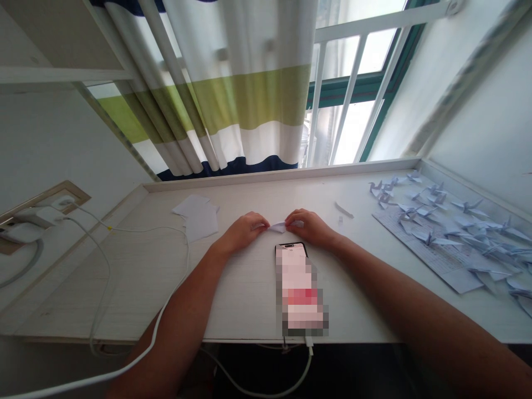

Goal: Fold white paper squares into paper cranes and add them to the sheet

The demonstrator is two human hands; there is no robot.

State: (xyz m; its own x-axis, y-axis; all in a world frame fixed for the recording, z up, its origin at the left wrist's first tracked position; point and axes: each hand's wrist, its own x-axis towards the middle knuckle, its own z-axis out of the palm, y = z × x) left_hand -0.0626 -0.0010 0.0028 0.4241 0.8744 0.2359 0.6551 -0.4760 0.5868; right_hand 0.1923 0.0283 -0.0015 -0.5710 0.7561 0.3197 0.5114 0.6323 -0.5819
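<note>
Between my two hands, just above the white desk (241, 288), is a small folded piece of white paper (277, 227). My left hand (248, 228) pinches its left end between thumb and fingers. At the right end, my right hand (306, 224) pinches it the same way. The finer folds are too small to make out. Right below the paper lies a phone (299, 288) with a lit, blurred screen. A stack of white paper sheets (198, 217) rests to the left of my left hand.
Several folded paper cranes (432, 238) spread over the right side, some on a printed sheet (449, 271). Paper scraps (344, 209) lie right of my right hand. A white charging cable (189, 260) crosses my left forearm from the wall socket (45, 213). Curtains (249, 100) hang behind the desk.
</note>
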